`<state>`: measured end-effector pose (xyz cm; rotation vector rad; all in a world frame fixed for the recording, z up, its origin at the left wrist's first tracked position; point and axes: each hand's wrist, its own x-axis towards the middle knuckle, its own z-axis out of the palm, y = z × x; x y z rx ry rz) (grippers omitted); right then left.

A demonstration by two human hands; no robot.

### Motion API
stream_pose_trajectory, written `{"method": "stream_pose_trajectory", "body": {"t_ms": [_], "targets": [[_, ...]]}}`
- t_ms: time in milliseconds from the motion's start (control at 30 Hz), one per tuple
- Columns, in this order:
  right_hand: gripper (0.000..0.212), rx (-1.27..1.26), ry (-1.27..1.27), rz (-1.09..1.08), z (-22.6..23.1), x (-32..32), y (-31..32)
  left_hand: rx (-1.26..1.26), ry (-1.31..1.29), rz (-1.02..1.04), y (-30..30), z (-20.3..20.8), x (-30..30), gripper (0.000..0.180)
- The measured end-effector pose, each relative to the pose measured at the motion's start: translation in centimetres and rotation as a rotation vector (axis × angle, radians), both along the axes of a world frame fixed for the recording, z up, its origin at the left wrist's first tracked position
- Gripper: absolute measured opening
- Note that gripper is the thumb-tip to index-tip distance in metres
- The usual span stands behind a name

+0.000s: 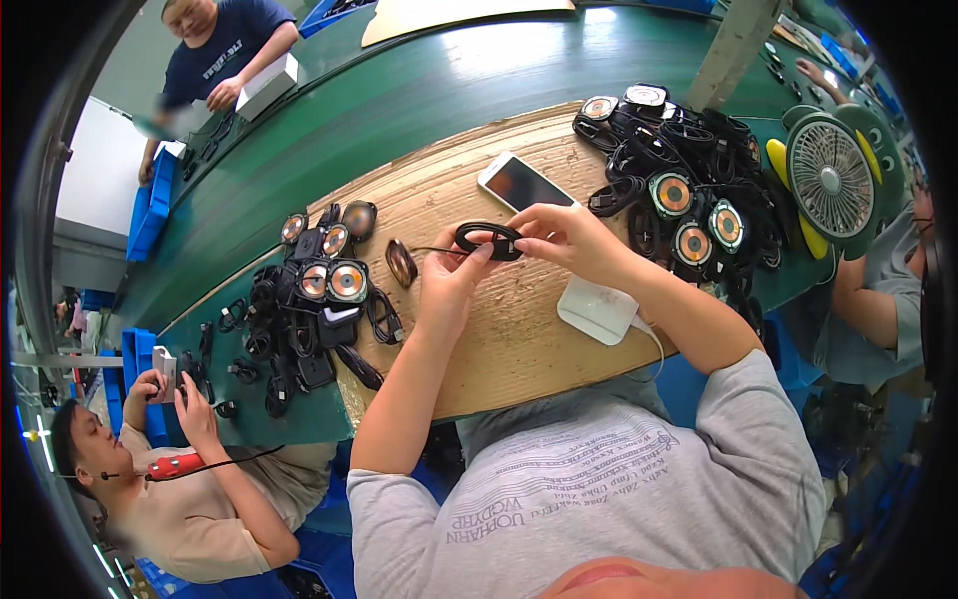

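Observation:
Above the wooden board, my left hand [451,287] and my right hand [577,241] hold a coiled black cable [507,249] between them. The left fingers pinch the coil from below, and the right fingers grip its right side. From the coil, a length of cable runs left to a round charging pad [401,263], tilted on edge beside my left hand. A smartphone [523,184] with a dark screen lies just beyond my right hand. Below my right wrist sits a white rounded-square device [596,309] with a white cord.
Piles of round charging pads with black cables lie left [346,282] and right [674,196]. The cardboard-like board [479,369] rests on a green table [439,100]. A green fan [830,178] stands far right. Co-workers sit left [200,499] and stand far left [228,50].

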<state>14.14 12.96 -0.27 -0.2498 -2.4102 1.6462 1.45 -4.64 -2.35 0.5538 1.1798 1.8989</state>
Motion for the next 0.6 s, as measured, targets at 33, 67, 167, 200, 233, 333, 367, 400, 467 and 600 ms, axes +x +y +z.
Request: {"method": "stream_pose_trajectory", "body": {"t_ms": [33, 67, 167, 200, 233, 333, 367, 400, 467, 600], "targets": [[0.033, -0.047, -0.039, 0.021, -0.1, 0.0, 0.1, -0.005, 0.017, -0.009, 0.0, 0.0, 0.0, 0.021], [0.033, -0.048, -0.043, 0.025, -0.1, 0.0, 0.0, -0.006, 0.013, -0.004, 0.0, 0.0, 0.0, 0.021], [0.032, 0.014, -0.029, -0.033, 0.2, 0.0, -0.4, 0.003, 0.013, -0.013, 0.0, 0.5, 0.4, 0.019], [0.032, 0.035, -0.023, -0.052, 0.2, 0.1, -0.6, 0.007, 0.014, -0.016, -0.1, 0.5, 0.5, 0.018], [0.032, 0.036, -0.023, -0.051, 0.2, 0.1, -0.8, 0.008, 0.014, -0.015, -0.1, 0.4, 0.4, 0.018], [0.039, 0.440, 0.100, -0.073, -0.1, 0.6, -2.1, -0.101, 0.174, 0.089, -0.2, -0.9, 0.2, 0.019], [0.041, 0.574, 0.141, -0.081, -0.1, 0.9, -2.5, -0.138, 0.228, 0.123, -0.2, -1.1, 0.2, 0.019], [0.041, 0.576, 0.141, -0.080, 0.1, 1.2, -2.9, -0.136, 0.227, 0.123, -0.1, -1.1, 0.3, 0.019], [0.047, 0.695, 0.118, -0.065, 1.2, 2.1, -3.6, -0.062, 0.206, 0.208, 0.3, -0.8, 0.7, 0.018], [0.057, 0.849, 0.050, -0.019, 3.2, 3.5, -3.6, -0.002, 0.181, 0.273, 0.6, -0.7, 1.2, 0.018]]}}
